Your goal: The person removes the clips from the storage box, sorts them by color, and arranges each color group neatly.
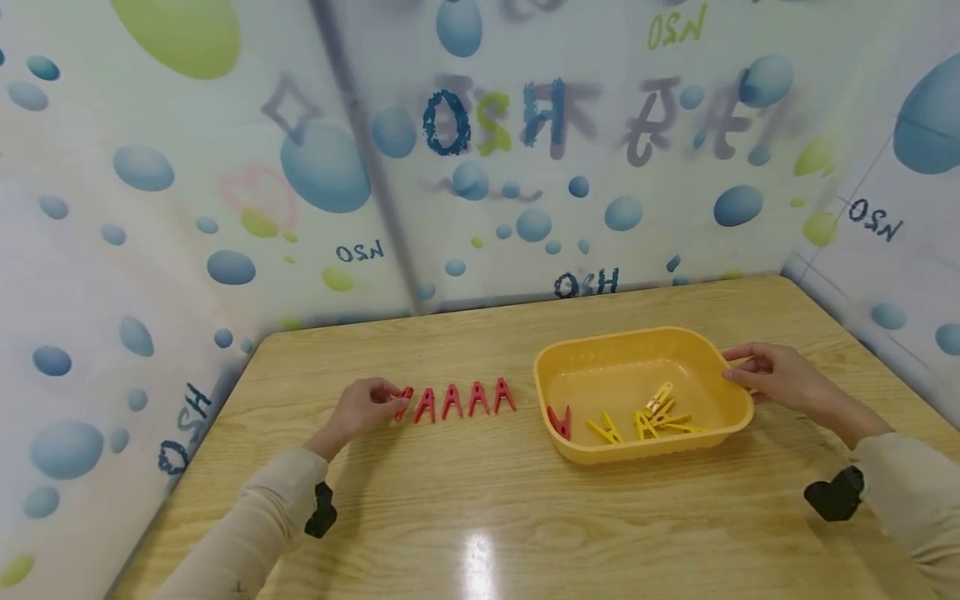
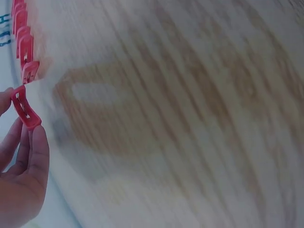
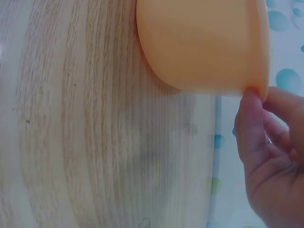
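Observation:
A red clothespin (image 2: 24, 108) is pinched between the thumb and fingers of my left hand (image 1: 367, 407), at the left end of a row. Several more red clothespins (image 1: 452, 401) stand in that row on the table, running toward the basin. My right hand (image 1: 776, 379) grips the rim of a yellow-orange plastic basin (image 1: 600, 354) at its right side; the right wrist view shows the thumb (image 3: 251, 116) against the basin wall. Inside the basin lie one red clothespin (image 1: 559, 422) at the left and several yellow clothespins (image 1: 647, 425) toward the front.
The wooden table (image 1: 480, 500) has its back edge against a white curtain (image 1: 480, 225) printed with blue and green bubbles. Dark devices (image 1: 321, 510) are strapped at both wrists, over light sleeves.

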The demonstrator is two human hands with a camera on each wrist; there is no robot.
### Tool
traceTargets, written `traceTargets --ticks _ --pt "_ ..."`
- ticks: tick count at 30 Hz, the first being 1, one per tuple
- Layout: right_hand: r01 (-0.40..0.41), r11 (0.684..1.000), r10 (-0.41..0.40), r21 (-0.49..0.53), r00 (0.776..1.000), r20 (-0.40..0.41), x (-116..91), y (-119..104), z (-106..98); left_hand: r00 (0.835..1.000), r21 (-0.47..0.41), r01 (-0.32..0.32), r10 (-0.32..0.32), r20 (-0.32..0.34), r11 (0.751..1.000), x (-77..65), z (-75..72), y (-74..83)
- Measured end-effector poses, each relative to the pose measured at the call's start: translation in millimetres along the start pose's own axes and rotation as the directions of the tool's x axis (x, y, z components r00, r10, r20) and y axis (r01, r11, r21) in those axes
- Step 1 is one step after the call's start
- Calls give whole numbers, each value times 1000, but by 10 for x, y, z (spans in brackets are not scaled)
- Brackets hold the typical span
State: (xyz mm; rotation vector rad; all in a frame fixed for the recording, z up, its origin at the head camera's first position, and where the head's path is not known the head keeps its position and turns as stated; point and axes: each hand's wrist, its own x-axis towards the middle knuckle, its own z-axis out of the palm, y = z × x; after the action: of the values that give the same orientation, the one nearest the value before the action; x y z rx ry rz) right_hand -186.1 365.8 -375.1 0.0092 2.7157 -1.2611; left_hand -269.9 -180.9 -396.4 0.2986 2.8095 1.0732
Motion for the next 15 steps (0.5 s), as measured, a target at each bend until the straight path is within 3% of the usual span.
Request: traceTargets --ticks 15 --pt "11 1000 -11 7 1000 3 -20 -23 -3 994 45 100 -97 -57 994 -21 94 -25"
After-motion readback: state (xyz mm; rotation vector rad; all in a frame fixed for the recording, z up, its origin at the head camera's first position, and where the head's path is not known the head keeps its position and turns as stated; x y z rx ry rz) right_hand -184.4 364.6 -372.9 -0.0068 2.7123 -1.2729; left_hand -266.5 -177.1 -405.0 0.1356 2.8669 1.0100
